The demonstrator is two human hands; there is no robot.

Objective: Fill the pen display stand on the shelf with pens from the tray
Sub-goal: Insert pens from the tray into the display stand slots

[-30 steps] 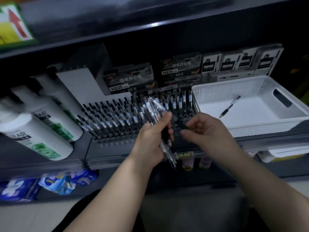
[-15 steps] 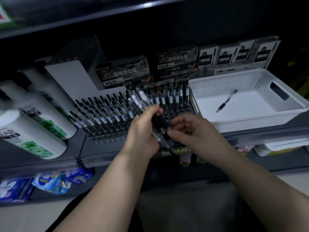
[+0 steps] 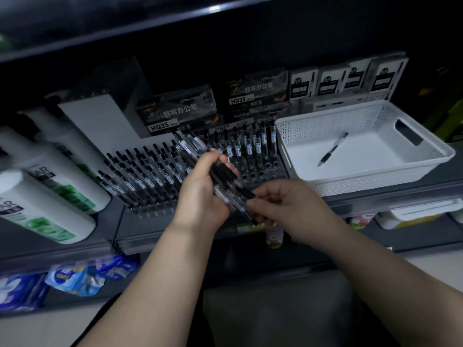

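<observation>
A clear pen display stand [image 3: 265, 172] sits on the dark shelf, its left and back rows filled with black pens [image 3: 140, 176]; front right holes look bare. My left hand [image 3: 200, 196] grips a bundle of pens [image 3: 220, 176] slanting over the stand. My right hand [image 3: 288, 206] pinches the lower end of one pen in that bundle. The white tray [image 3: 375, 176] stands to the right of the stand with a single pen [image 3: 332, 149] lying inside.
Large white bottles [image 3: 50, 196] lie at the left of the shelf. Boxes of pens marked HQ35 [image 3: 175, 113] and white packets [image 3: 350, 81] stand behind. A lower shelf holds blue packs [image 3: 75, 276]. Another shelf overhangs above.
The bundle in my left hand has dropped lower over the stand. My right hand has come in to the bundle's lower end. The view has shifted slightly.
</observation>
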